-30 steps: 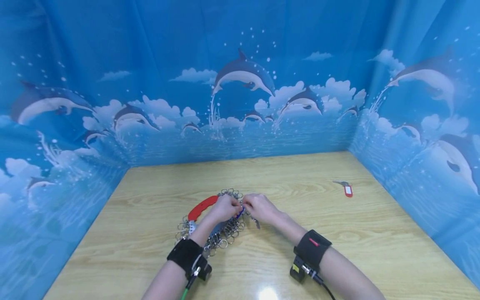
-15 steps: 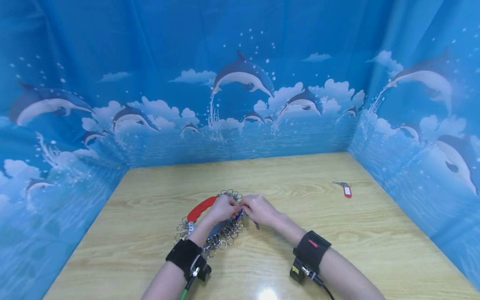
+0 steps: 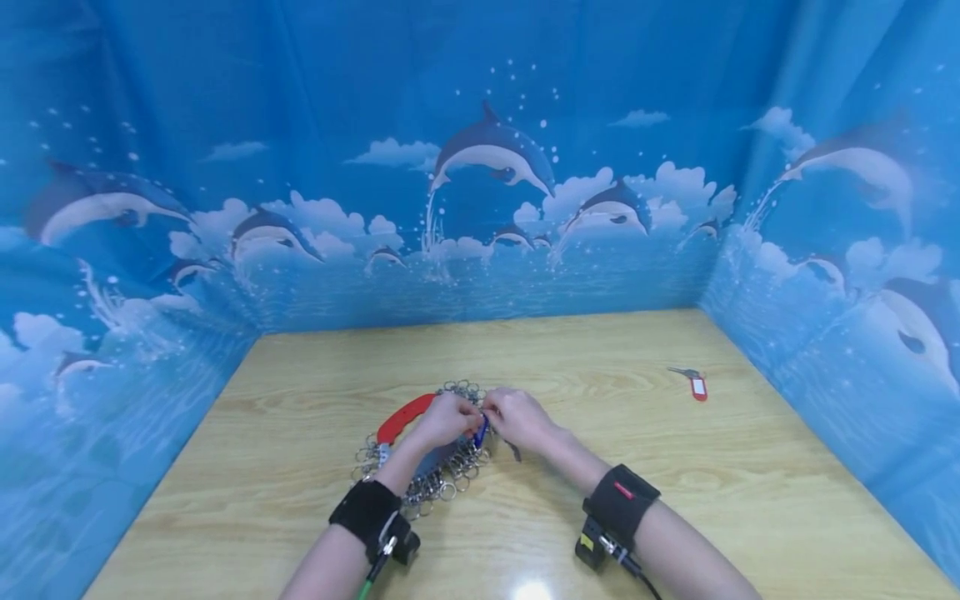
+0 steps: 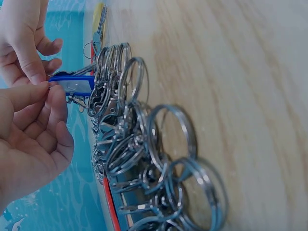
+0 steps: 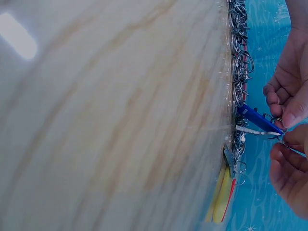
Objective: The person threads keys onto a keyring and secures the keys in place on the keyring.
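Note:
A red-handled key holder (image 3: 405, 417) lies on the table, edged with many metal key rings (image 3: 447, 490). Over its right side, my left hand (image 3: 448, 419) and right hand (image 3: 519, 417) meet at the fingertips. Both pinch a small split ring (image 5: 280, 139) between thumb and finger, which fingertips mostly cover. From that ring hangs a blue key tag (image 4: 72, 85) with a pale label window. A silver key (image 3: 514, 452) sticks out below the right hand. In the left wrist view, several large rings (image 4: 172, 132) are nearer the camera than the tag.
A loose key with a red tag (image 3: 698, 388) lies toward the right rear of the wooden table (image 3: 600, 350). A blue dolphin-printed curtain (image 3: 480, 275) stands along the back and sides. In the right wrist view, a yellow strip (image 5: 220, 195) with a red edge shows below the rings.
Both hands keep pinching at nearly the same spot, with small finger shifts. The blue tag shows a little more below the left fingers. The loose key has not moved on the table.

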### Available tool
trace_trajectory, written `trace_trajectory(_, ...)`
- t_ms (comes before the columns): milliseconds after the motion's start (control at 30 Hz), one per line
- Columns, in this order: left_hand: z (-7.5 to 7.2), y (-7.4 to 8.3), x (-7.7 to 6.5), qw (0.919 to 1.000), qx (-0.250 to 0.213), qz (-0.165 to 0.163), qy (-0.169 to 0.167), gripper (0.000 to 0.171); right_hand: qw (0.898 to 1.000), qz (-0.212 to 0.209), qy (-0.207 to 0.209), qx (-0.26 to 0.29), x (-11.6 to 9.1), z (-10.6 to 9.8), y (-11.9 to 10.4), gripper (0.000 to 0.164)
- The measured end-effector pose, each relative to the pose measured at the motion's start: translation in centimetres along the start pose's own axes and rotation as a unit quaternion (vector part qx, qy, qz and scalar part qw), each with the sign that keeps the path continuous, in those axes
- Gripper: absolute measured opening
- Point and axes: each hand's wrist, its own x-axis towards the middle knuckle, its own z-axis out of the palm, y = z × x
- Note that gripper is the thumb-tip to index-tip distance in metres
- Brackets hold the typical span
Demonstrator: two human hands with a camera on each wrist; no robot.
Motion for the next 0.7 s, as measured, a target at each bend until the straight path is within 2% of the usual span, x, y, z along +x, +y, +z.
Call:
trace_trajectory(133,-0.01,0.12,0.06,0.9999,-0.007,0.004,0.009,0.017,1.0,0.004,-0.003,0.008,-0.04,0.04,-0.02,0.004)
trace_trajectory(267,-0.11,0.39,0.08,0.9994,-0.029,-0.015,0.016,0.014,1.0,-0.001,-0.011,0.013,-0.05,-0.04,0.07,0.004)
trace_trajectory(400,-0.22,0.6,0.21,0.998,-0.049,-0.034,0.022,0.012,1.0,-0.017,-0.007,0.01,0.04,-0.22,0.05,0.005)
trace_trajectory(600,-0.08,0.76,-0.09,0.9942,-0.093,-0.047,0.029,0.012,0.998,-0.057,0.005,-0.006,-0.13,0.06,0.1,0.006)
trace_trajectory(700,0.03,0.59,-0.07,0.9942,-0.088,-0.049,0.036,0.014,0.998,-0.058,0.011,-0.018,-0.14,0.23,0.08,0.007)
